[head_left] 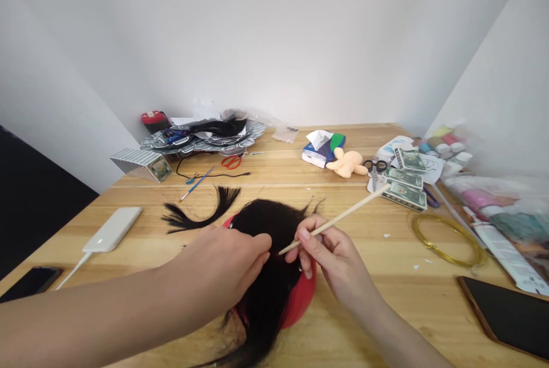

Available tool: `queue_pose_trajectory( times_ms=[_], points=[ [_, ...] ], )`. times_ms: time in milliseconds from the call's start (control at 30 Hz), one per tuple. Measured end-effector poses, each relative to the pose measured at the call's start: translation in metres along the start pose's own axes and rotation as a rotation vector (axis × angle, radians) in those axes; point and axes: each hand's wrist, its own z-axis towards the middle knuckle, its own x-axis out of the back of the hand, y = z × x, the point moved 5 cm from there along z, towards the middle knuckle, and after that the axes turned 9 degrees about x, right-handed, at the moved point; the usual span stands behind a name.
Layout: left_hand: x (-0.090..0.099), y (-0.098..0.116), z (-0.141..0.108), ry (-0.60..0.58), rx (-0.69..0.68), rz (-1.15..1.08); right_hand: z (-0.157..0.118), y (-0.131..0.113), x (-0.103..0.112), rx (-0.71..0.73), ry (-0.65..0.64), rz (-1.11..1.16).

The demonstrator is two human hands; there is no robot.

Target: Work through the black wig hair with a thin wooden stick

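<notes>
A mass of black hair [274, 219] covers a round red form [302, 302] on the table in front of me. My left hand [225, 262] is closed over the left side of the hair, thumb and fingers pinched together; what lies between the fingertips is hidden. In my right hand [323, 248] is a pale wooden stick [351, 208], held like a pencil. Its thin tip touches or nearly touches the hair beside my left fingertips. Long strands [253, 328] trail toward me. Beyond my left hand lies a loose lock of black hair [203, 214].
At left are a white power bank [114, 230] with a cable and a phone [32, 283]; another phone [510, 314] is at right. Behind sit a paintbrush [197, 184], red scissors [231, 161], tissues [319, 151], a peach plush figure [346, 163], black-handled scissors [375, 168] and coiled gold wire [448, 259].
</notes>
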Motion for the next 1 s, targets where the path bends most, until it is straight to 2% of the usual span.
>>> queue_pose_trajectory(
  times_ms=[133, 333, 533, 600, 700, 800, 1000],
  points=[
    [-0.008, -0.01, -0.005, 0.075, -0.061, -0.105, 0.0, 0.003, 0.002, -0.002, 0.008, 0.011],
    [-0.021, -0.022, -0.013, 0.298, -0.285, -0.25, -0.003, 0.005, 0.003, -0.02, 0.028, 0.014],
    [-0.016, -0.029, -0.021, 0.429, -0.423, -0.361, -0.006, 0.001, 0.002, -0.03, 0.06, -0.01],
    [-0.013, -0.029, -0.022, 0.411, -0.489, -0.427, -0.007, 0.001, 0.002, -0.031, 0.058, -0.015],
    [-0.012, -0.027, -0.019, 0.268, -0.579, -0.695, -0.007, 0.003, 0.003, -0.036, 0.057, -0.021],
    [-0.02, -0.028, -0.01, 0.152, -0.531, -0.921, -0.007, 0.004, 0.004, -0.034, 0.05, -0.028],
    [-0.035, -0.031, -0.003, 0.169, -0.475, -1.0, -0.011, 0.001, 0.004, -0.082, 0.066, -0.038]
  ],
)
